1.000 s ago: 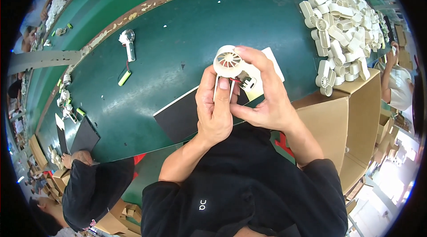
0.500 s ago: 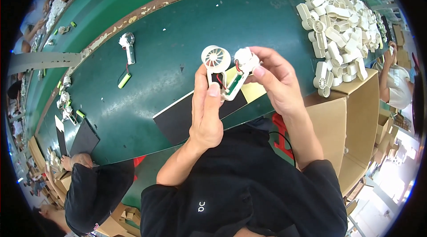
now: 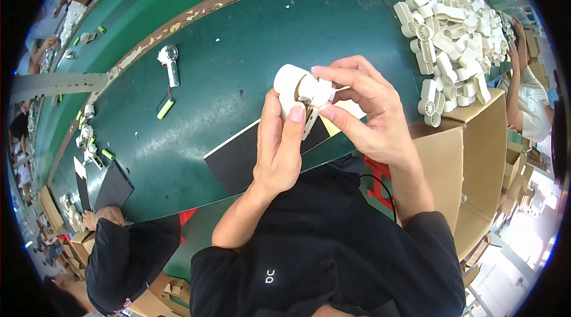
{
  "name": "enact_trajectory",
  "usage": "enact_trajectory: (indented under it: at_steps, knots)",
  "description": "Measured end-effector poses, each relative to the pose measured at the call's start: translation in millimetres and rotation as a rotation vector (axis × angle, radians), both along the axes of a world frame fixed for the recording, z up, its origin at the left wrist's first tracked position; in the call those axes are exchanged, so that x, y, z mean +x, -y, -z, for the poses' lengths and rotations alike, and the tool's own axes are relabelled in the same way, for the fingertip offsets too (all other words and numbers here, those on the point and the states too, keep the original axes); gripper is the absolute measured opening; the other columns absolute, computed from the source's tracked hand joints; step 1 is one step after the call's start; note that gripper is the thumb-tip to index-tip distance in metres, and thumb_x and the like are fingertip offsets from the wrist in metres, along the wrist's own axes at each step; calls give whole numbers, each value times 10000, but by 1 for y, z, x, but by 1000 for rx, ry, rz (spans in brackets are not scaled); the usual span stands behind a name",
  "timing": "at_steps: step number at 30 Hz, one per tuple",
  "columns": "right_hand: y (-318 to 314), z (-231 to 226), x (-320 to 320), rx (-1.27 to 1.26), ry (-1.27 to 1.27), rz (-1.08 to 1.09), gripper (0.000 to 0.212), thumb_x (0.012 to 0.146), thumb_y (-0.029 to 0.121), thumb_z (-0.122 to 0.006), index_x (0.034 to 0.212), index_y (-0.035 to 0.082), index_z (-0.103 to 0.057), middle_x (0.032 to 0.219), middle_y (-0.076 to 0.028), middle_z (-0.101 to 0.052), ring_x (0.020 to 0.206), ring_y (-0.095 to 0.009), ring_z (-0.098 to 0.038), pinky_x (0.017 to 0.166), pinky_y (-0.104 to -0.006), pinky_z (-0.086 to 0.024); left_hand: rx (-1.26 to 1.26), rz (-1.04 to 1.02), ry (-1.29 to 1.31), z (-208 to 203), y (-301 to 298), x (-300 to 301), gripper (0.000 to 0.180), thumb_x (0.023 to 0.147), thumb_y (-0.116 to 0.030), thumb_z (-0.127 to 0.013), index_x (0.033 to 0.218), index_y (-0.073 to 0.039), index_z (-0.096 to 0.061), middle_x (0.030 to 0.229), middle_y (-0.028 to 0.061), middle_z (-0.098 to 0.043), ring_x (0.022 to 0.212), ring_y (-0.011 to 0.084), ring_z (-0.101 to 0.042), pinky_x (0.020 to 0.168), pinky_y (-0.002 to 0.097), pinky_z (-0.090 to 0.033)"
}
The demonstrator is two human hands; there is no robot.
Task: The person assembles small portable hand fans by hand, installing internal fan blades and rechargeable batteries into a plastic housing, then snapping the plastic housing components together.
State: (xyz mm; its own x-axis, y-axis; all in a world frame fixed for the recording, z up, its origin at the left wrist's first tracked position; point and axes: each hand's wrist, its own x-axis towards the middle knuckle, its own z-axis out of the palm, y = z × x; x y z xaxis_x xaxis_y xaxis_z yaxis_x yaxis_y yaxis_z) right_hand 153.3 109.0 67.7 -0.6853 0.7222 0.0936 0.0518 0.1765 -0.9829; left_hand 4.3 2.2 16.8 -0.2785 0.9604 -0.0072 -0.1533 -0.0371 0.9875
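Above the table's near edge I hold the parts of a small white handheld fan. My left hand (image 3: 279, 144) is closed round the fan housing (image 3: 289, 81), a cream shell with a round head, thumb pressed on its side. Between thumb and fingers, my right hand (image 3: 372, 109) grips the white fan motor part (image 3: 321, 90) against the housing's head. The two pieces touch at an angle; the wires and circuit board inside are hidden now. Below my hands a black foam board (image 3: 235, 162) with a pale yellow strip (image 3: 351, 109) lies on the green table (image 3: 238, 43).
Cream fan shells (image 3: 446, 49) are heaped at the right, beside an open cardboard box (image 3: 485, 162). A half-built fan (image 3: 171, 67) with a green battery cell (image 3: 165, 109) lies to the left. A co-worker in black (image 3: 128, 257) sits at lower left.
The two fan pieces, spread apart before with wires and green board showing, have been turned and brought together. My right fingers have shifted onto the motor part.
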Motion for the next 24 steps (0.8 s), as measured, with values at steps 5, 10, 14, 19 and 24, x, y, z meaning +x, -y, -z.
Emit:
enact_trajectory:
  at_steps: [5,10,14,19,24]
  knots:
    - [2,15,-5,70,-169,11,433,888,-90,-710,1311,-15,-656,1268,-143,-572,1091,-207,-656,880,-334,-603,-17,-60,269,-1,-10,5,320,1107,-253,-421,1314,-26,-511,1056,30,-605,853,97,-542,701,275,-462]
    - [4,21,-9,6,-316,8,419,898,-118,-685,1303,-19,-642,1289,-144,-561,1062,-224,-677,828,-341,-648,27,-62,441,-1,-15,6,275,1097,-244,-483,1271,-36,-528,1014,18,-608,828,81,-534,667,257,-457]
    - [4,28,-8,-60,-383,33,404,914,-113,-681,1306,-29,-629,1309,-140,-556,1081,-226,-674,831,-346,-649,11,-118,382,-1,-18,8,255,1073,-166,-477,1276,-22,-529,1031,28,-625,819,67,-546,639,244,-459]
    - [1,33,-7,-24,-362,27,399,926,-90,-690,1316,-21,-635,1307,-139,-576,1095,-223,-671,895,-350,-612,-10,-140,430,0,-21,10,259,1053,-117,-469,1282,-11,-529,1032,27,-631,793,62,-551,622,250,-468]
    - [-3,32,-6,-56,-244,89,393,940,-38,-711,1326,-13,-643,1244,-107,-621,1110,-194,-662,941,-335,-568,-47,-118,296,-2,-18,12,330,1030,-76,-491,1347,17,-506,1019,28,-624,788,74,-557,635,249,-469]
